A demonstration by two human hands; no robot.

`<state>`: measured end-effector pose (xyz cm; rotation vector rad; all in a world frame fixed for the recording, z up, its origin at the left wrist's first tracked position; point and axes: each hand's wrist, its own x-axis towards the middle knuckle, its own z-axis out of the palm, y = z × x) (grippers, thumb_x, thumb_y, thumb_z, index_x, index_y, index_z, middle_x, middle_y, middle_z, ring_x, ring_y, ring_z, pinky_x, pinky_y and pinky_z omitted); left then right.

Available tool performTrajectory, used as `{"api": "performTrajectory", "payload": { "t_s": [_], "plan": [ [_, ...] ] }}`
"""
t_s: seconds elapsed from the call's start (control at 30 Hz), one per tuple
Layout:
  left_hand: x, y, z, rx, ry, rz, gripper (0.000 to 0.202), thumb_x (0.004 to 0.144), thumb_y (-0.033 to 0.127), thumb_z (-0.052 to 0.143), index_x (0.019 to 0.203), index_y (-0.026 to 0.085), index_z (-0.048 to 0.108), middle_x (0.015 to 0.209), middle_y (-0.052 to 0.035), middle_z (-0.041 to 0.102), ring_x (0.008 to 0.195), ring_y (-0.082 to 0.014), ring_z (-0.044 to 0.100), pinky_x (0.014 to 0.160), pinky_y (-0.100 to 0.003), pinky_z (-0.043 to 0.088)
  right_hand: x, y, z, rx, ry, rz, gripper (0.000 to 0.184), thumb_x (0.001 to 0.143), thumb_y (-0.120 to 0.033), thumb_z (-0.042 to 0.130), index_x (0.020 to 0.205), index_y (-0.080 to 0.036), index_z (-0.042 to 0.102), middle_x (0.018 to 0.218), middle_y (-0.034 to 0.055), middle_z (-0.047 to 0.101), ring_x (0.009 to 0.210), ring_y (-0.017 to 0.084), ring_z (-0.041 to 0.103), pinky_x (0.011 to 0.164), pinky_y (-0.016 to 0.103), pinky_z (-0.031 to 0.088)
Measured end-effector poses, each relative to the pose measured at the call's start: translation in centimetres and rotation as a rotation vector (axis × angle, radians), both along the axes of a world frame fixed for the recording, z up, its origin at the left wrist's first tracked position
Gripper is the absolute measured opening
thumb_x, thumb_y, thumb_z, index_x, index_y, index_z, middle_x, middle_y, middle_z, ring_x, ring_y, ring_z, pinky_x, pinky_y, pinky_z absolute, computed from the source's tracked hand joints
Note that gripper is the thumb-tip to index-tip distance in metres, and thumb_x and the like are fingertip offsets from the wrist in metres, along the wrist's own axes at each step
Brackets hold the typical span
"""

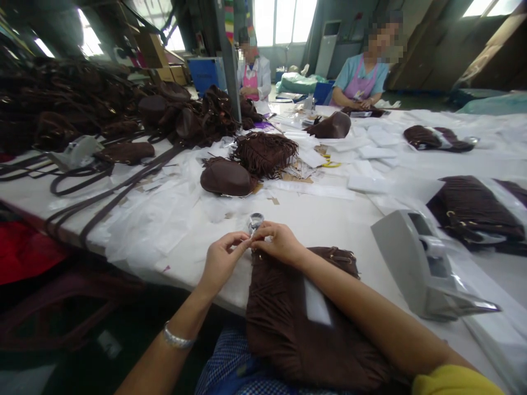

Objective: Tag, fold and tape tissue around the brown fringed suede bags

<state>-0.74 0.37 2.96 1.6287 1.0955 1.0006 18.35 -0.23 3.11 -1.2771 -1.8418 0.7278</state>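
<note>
A dark brown gathered handbag [280, 318] lies across my lap and the table's front edge. At its far top corner stands a shiny metal ring [256, 220] that seems wrapped in clear plastic. My left hand [224, 258] pinches the wrapping at the ring's base between thumb and forefinger. Fingertips of my right hand [280, 242] close on the same spot from the other side, hiding part of it. A white rectangular piece [317, 304] rests on the bag under my right forearm.
A grey tape dispenser [428, 269] stands close on my right, beside wrapped brown bags [477, 211]. Ahead are a fringed bag [265, 153] and a rounded brown bag [226, 176]. Long straps [123, 186] and a bag pile [164, 109] lie left. Two co-workers sit opposite.
</note>
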Motion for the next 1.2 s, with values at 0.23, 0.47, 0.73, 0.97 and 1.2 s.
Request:
{"api": "performTrajectory", "payload": {
  "t_s": [0.23, 0.47, 0.73, 0.97, 1.2],
  "plan": [
    [-0.8, -0.1, -0.4, -0.227, -0.156, -0.022, 0.028, 0.085, 0.044, 0.068, 0.09, 0.017, 0.063, 0.093, -0.0057, 0.072, 0.091, -0.0183, 0.066, 0.075, -0.025, 0.051, 0.0, 0.1, 0.6, 0.01, 0.085, -0.04, 0.003, 0.08, -0.018, 0.075, 0.08, -0.02, 0.077, 0.079, 0.0011, 0.069, 0.074, 0.013, 0.063, 0.075, 0.025, 0.048],
    [-1.1, -0.5, -0.1, -0.461, -0.533, -0.039, 0.044, 0.082, 0.032, 0.075, 0.121, 0.02, 0.057, 0.083, 0.0007, 0.071, 0.084, -0.0127, 0.067, 0.094, -0.031, 0.051, 2.2, 0.8, 0.3, 0.094, -0.038, -0.207, 0.018, 0.093, -0.028, 0.061, 0.094, -0.021, 0.077, 0.087, 0.0044, 0.071, 0.08, 0.015, 0.064, 0.077, 0.027, 0.049],
    [-1.0, -0.6, -1.0, -0.562, -0.655, -0.049, 0.047, 0.08, 0.021, 0.075, 0.126, 0.022, 0.062, 0.118, -0.0055, 0.069, 0.081, -0.0087, 0.068, 0.085, -0.023, 0.055, 3.9, 1.2, 0.3, -0.084, -0.393, 0.141, 0.029, 0.088, -0.017, 0.062, 0.114, -0.023, 0.073, 0.117, 0.0068, 0.071, 0.108, 0.021, 0.064, 0.098, 0.034, 0.046],
    [-0.4, -0.5, -1.0, -0.536, -0.595, -0.087, 0.053, 0.082, 0.022, 0.072, 0.133, 0.026, 0.058, 0.137, -0.008, 0.06, 0.082, -0.0082, 0.067, 0.078, -0.021, 0.056, 3.9, 0.9, 1.4, -0.078, -0.483, 0.222, 0.022, 0.089, -0.015, 0.06, 0.104, -0.023, 0.073, 0.118, 0.0082, 0.069, 0.112, 0.023, 0.061, 0.099, 0.038, 0.044],
    [-0.2, -0.7, -0.9, -0.525, -0.576, -0.084, 0.051, 0.083, 0.024, 0.072, 0.131, 0.029, 0.06, 0.14, -0.0072, 0.058, 0.081, -0.0079, 0.067, 0.08, -0.022, 0.055, 3.9, 0.5, 1.1, -0.074, -0.59, 0.202, 0.036, 0.09, -0.014, 0.055, 0.122, -0.026, 0.066, 0.122, 0.0104, 0.064, 0.107, 0.025, 0.06, 0.09, 0.036, 0.044]
  ]
}}
